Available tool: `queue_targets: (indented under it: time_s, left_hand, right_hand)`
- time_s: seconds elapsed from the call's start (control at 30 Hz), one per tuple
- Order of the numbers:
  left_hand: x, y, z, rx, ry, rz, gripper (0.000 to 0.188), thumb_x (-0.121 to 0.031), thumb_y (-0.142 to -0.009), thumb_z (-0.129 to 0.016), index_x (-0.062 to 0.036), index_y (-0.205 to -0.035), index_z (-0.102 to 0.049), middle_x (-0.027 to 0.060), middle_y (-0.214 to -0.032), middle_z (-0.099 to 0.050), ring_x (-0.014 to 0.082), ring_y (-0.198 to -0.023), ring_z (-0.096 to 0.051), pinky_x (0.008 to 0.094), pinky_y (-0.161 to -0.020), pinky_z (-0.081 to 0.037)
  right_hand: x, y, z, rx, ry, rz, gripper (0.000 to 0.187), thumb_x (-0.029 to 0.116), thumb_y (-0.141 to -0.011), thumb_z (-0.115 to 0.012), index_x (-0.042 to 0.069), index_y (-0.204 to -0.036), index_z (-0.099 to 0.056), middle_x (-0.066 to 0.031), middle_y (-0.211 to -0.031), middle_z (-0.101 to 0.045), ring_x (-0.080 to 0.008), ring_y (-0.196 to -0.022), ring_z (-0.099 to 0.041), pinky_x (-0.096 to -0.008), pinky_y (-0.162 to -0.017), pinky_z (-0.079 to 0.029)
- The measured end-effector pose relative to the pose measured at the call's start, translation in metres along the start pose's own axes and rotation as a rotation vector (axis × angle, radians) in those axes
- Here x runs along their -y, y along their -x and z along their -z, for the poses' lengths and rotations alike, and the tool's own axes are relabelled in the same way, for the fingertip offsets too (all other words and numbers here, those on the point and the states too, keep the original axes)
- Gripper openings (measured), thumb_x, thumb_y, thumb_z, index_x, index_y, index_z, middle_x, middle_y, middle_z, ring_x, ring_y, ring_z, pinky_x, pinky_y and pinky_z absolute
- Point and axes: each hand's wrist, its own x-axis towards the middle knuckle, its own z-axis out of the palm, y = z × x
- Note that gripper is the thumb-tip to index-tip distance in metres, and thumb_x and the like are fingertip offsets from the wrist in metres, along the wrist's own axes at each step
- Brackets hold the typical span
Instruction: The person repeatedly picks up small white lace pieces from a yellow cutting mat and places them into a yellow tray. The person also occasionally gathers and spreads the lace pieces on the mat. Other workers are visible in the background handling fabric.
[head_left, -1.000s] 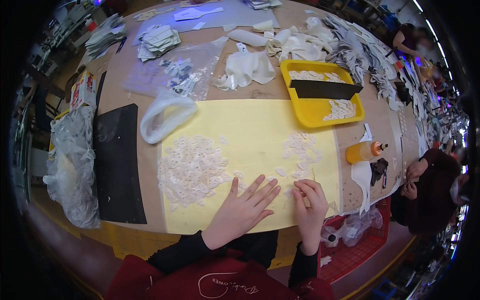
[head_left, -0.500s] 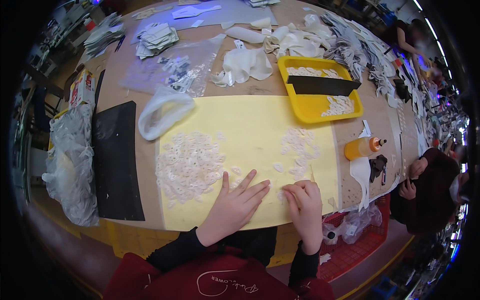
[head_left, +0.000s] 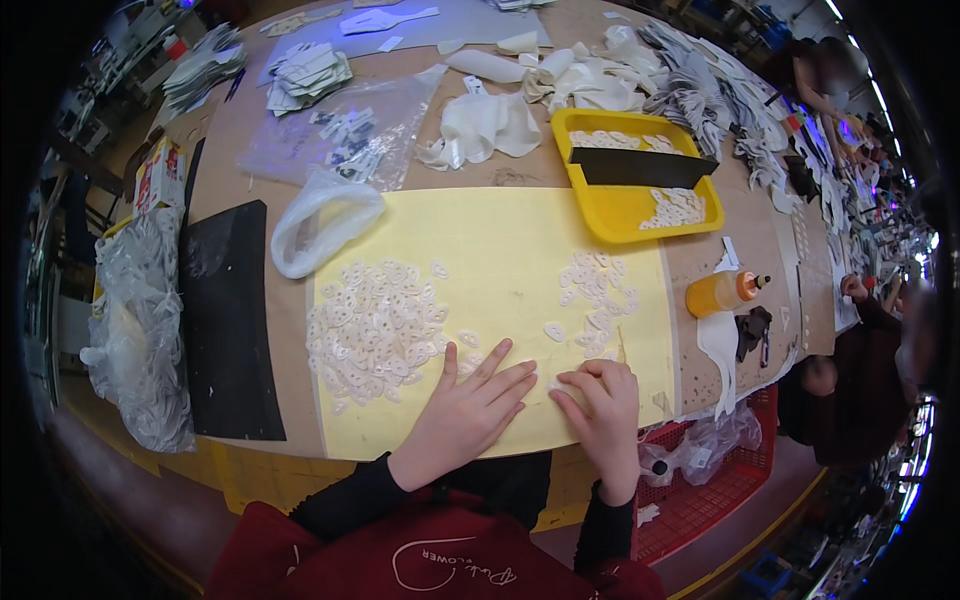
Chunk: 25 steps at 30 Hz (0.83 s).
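My left hand (head_left: 468, 412) lies flat on the yellow sheet (head_left: 470, 235) with its fingers spread. Its fingertips are beside a few loose white leaf-shaped pieces with holes, and nothing is gripped in it. A large heap of such pieces (head_left: 375, 330) lies to its left. My right hand (head_left: 602, 405) has thumb and forefinger drawn together at a small white piece (head_left: 556, 383) on the sheet; the fingers partly cover it. Beyond that hand is a looser scatter of pieces (head_left: 598, 285), with one single piece (head_left: 554, 331) apart from it.
A yellow tray (head_left: 600, 225) with more pieces and a black strip across it stands at the back right. Near it are an orange-capped bottle (head_left: 715, 293) and a red basket (head_left: 735, 490) below the edge. A black board (head_left: 232, 320) and plastic bags lie left; a co-worker sits right.
My right hand has shifted slightly left, its thumb and forefinger now at the small piece. My left hand stays in place. The co-worker's hands at the right have moved apart.
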Motion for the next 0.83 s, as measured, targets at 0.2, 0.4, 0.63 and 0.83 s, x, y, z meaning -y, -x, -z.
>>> queue_targets:
  time_s: [0.2, 0.4, 0.63, 0.83]
  left_hand:
    - [0.005, 0.004, -0.004, 0.035, 0.015, 0.002, 0.04, -0.024, -0.098, -0.066, -0.0153, -0.137, -0.062, -0.0004, -0.138, -0.06, 0.0279, -0.144, -0.048, 0.076, -0.116, -0.007]
    - [-0.002, -0.004, 0.003, 0.069, -0.072, -0.088, 0.047, -0.036, -0.101, -0.059, -0.016, -0.144, -0.055, -0.0012, -0.147, -0.052, 0.0246, -0.148, -0.041, 0.0748, -0.107, -0.035]
    - [-0.001, -0.001, -0.001, 0.071, -0.091, -0.03, 0.042, -0.037, -0.1, -0.062, -0.0177, -0.137, -0.062, -0.0027, -0.145, -0.056, 0.0253, -0.147, -0.042, 0.0764, -0.112, -0.019]
    - [0.003, 0.002, -0.005, 0.006, -0.016, 0.031, 0.037, -0.031, -0.098, -0.066, -0.0179, -0.133, -0.066, -0.0003, -0.144, -0.058, 0.0285, -0.146, -0.043, 0.0766, -0.116, -0.005]
  right_hand:
    - [0.013, -0.002, -0.029, -0.106, -0.017, -0.157, 0.016, 0.012, -0.082, -0.08, 0.006, -0.092, -0.07, -0.007, -0.09, -0.062, -0.029, -0.085, -0.057, -0.0416, -0.077, -0.044]
    - [0.017, -0.04, -0.015, -0.223, 0.011, -0.081, 0.013, 0.01, -0.084, -0.078, 0.004, -0.093, -0.07, -0.008, -0.089, -0.063, -0.03, -0.089, -0.058, -0.0407, -0.08, -0.045]
    - [0.004, -0.039, -0.03, -0.154, -0.148, -0.187, 0.013, -0.001, -0.087, -0.072, -0.001, -0.101, -0.072, -0.0112, -0.093, -0.065, -0.0239, -0.073, -0.066, -0.0341, -0.066, -0.054]
    - [0.019, -0.019, -0.033, -0.085, -0.491, -0.437, 0.033, -0.003, -0.095, -0.066, 0.0, -0.127, -0.067, -0.0122, -0.101, -0.067, -0.0258, -0.077, -0.073, -0.0316, -0.07, -0.063]
